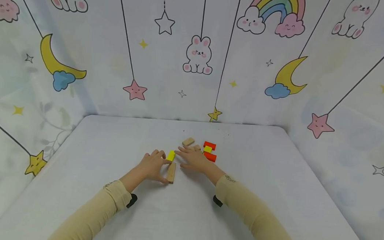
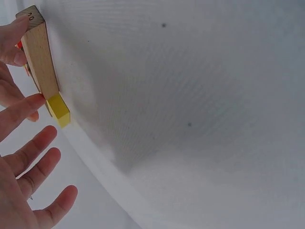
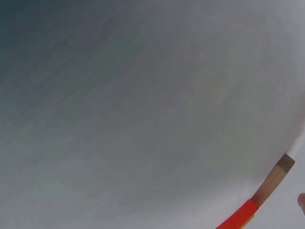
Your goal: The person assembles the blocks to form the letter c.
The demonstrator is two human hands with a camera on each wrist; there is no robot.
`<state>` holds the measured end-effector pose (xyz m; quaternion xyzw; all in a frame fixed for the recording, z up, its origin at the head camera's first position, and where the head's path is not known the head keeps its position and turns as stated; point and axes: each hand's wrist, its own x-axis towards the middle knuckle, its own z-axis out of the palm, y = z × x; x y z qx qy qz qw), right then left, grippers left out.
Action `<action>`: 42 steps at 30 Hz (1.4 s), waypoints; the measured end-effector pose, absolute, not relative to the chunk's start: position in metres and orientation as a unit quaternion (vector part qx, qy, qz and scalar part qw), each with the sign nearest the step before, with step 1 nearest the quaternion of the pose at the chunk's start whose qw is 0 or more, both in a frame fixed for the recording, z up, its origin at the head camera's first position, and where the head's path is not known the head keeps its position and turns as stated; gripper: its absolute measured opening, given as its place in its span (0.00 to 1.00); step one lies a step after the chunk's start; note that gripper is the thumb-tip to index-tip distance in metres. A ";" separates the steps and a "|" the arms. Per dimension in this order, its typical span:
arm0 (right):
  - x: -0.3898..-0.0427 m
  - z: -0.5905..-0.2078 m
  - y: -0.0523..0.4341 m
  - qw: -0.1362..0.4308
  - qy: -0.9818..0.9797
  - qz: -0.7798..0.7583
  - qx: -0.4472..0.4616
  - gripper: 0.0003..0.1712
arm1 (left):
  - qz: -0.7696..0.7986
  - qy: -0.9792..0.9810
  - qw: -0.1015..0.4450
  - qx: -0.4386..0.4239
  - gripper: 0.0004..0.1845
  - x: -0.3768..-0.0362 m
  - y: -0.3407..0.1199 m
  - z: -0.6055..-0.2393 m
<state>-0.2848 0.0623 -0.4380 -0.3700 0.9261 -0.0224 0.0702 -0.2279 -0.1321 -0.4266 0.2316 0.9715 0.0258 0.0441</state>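
My left hand holds a long wooden block lengthwise, thumb at its near end and index fingertip at its far end. In the left wrist view the other fingers are spread apart. A small yellow block lies end to end with the long wooden block, beyond the index fingertip. My right hand reaches in from the right with its fingers extended. One of its fingertips is right at the yellow block. Part of a smaller wooden block shows behind that hand.
Another wooden block lies farther back on the white-covered table. Right of my right hand, a red block, a yellow block and a second red block are grouped. A patterned cloth wall rises behind the table.
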 end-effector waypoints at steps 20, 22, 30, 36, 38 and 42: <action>-0.290 -0.441 0.044 0.094 0.922 -0.039 -0.372 0.28 | 0.032 0.973 0.060 0.220 0.41 -0.226 -0.133 -0.425; -0.290 -0.442 0.043 0.099 0.924 -0.033 -0.368 0.28 | 0.036 0.973 0.060 0.221 0.40 -0.226 -0.133 -0.425; -0.292 -0.445 0.040 0.097 0.924 -0.002 -0.369 0.28 | 0.035 0.974 0.061 0.217 0.41 -0.227 -0.134 -0.427; -0.292 -0.447 0.040 0.086 0.927 0.003 -0.365 0.27 | 0.039 0.974 0.053 0.219 0.40 -0.226 -0.134 -0.425; -0.292 -0.447 0.041 0.082 0.929 0.001 -0.361 0.26 | 0.044 0.973 0.052 0.220 0.40 -0.226 -0.134 -0.423; -0.290 -0.443 0.044 0.075 0.932 0.003 -0.355 0.27 | 0.051 0.973 0.053 0.221 0.39 -0.225 -0.134 -0.420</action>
